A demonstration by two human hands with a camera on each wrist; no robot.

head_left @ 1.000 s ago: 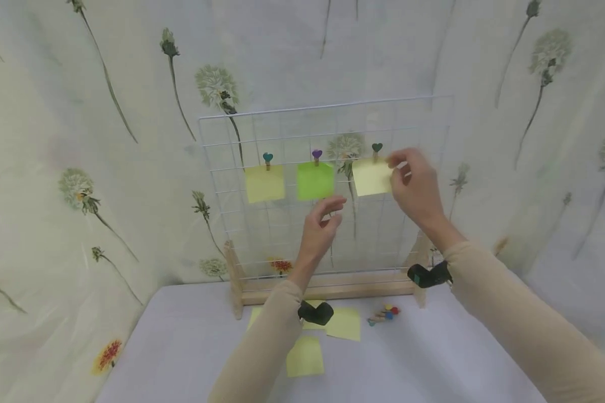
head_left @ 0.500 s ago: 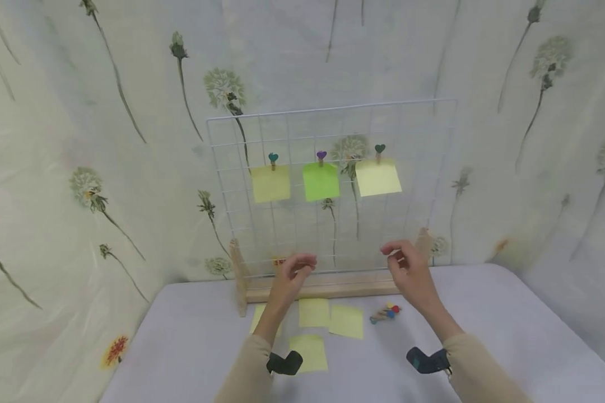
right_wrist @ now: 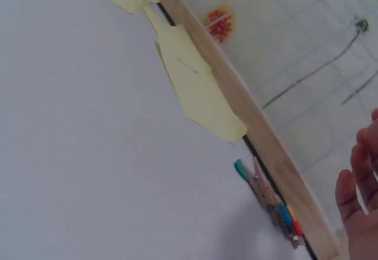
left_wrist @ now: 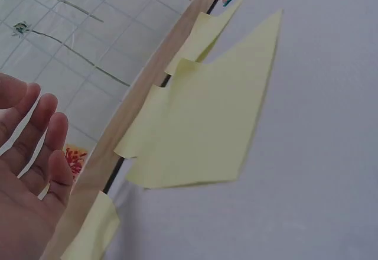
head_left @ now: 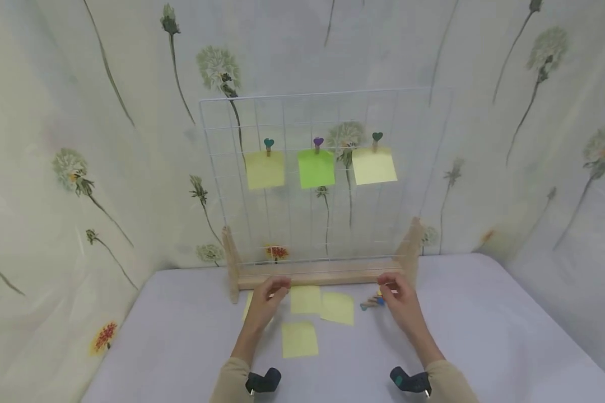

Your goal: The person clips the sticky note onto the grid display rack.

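Note:
My left hand [head_left: 266, 307] hovers over the left yellow sticky note, partly covering it, with relaxed fingers and nothing in them. Above the small wooden clothespins [head_left: 371, 303] is my right hand [head_left: 402, 302], loosely curved and holding nothing; it hides part of the pile. In the right wrist view the clothespins [right_wrist: 269, 201] lie together, with green, blue, yellow and red ends. Several yellow sticky notes [head_left: 300, 339] lie on the table. A pale yellow note [head_left: 265, 170], a green note [head_left: 316, 169] and another yellow note [head_left: 375, 167] hang on the wire grid [head_left: 327, 224] from heart-topped clothespins.
The grid stands in a wooden base [head_left: 315, 275] along the back of the white-covered table [head_left: 464, 330]. Behind it hangs a flower-printed curtain [head_left: 489, 140]. A wrist camera [head_left: 264, 380] sits on my left forearm, another camera [head_left: 410, 380] on my right.
My right hand has left the right-hand hanging note and come down to the clothespins. My left hand has dropped from below the green note to the notes on the table.

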